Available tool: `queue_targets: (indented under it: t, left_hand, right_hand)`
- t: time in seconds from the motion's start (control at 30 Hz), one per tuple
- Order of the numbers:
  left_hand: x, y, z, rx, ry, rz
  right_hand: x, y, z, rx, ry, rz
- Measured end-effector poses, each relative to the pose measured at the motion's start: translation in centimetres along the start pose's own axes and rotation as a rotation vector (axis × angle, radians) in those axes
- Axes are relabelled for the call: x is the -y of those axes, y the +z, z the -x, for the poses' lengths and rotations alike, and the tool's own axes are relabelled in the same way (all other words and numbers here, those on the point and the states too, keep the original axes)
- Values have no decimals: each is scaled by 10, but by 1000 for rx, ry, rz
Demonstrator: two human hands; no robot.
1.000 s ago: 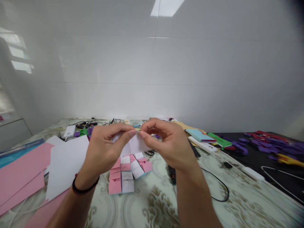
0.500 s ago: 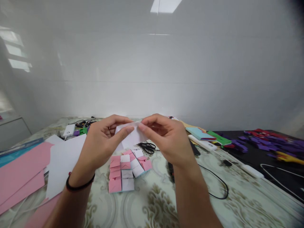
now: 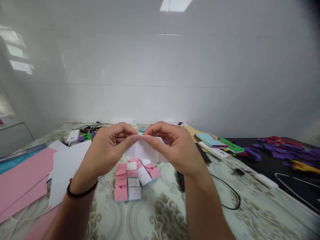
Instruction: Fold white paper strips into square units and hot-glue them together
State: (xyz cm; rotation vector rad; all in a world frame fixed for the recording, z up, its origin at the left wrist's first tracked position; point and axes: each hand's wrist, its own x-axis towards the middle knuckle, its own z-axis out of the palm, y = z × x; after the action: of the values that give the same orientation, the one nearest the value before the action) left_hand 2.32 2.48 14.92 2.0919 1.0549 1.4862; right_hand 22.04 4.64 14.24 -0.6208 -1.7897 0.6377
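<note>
While the left hand (image 3: 110, 143) and the right hand (image 3: 176, 146) meet thumb tip beside thumb tip, each grip is clamped, thumb against fingers, on the upper edge of a white paper (image 3: 147, 151) held up above the patterned bench (image 3: 140, 220). Thin paper like this probably wants a light, even pinch, with the edge level and both thumbs pressing alike. Lower in view, pink and white folded pieces (image 3: 134, 193) lie on the bench; to the left are loose pink sheets (image 3: 25, 181).
</note>
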Motion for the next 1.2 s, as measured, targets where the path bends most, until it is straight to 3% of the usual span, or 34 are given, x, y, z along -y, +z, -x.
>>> queue_targets:
  t: [0.1,0.3,0.5,0.67,0.7,0.77,0.83,0.93,1.03,1.2]
  left_hand:
    - [-3,0,1,31,44,-94]
    - [-11,1,4,112,106,-167]
    - [-5,-18,7,87,158,-177]
    - [-1,-27,7,-145,38,-16]
    - [-1,-24,6,-122,12,50]
    - [-2,-14,4,33,-45,176]
    - [-3,-4,3,96,-86,238]
    - [-2,2,2,-2,-59,246]
    - [0,-1,2,-82,-9,262]
    - [0,-5,1,3,5,225]
  right_hand:
    - [1,0,1,27,10,43]
    - [5,2,4,-123,7,-8]
    - [1,2,1,-215,12,-106]
    - [-9,-1,-6,-393,-35,-213]
    - [-10,1,-6,-412,-34,-233]
    - [-9,7,-6,-427,-24,-261]
    - [-6,14,-5,-419,-13,-264]
    - [-3,17,-4,-354,-7,-258]
    - [-2,13,-3,-205,14,-295]
    - [-1,8,-1,-36,12,-286]
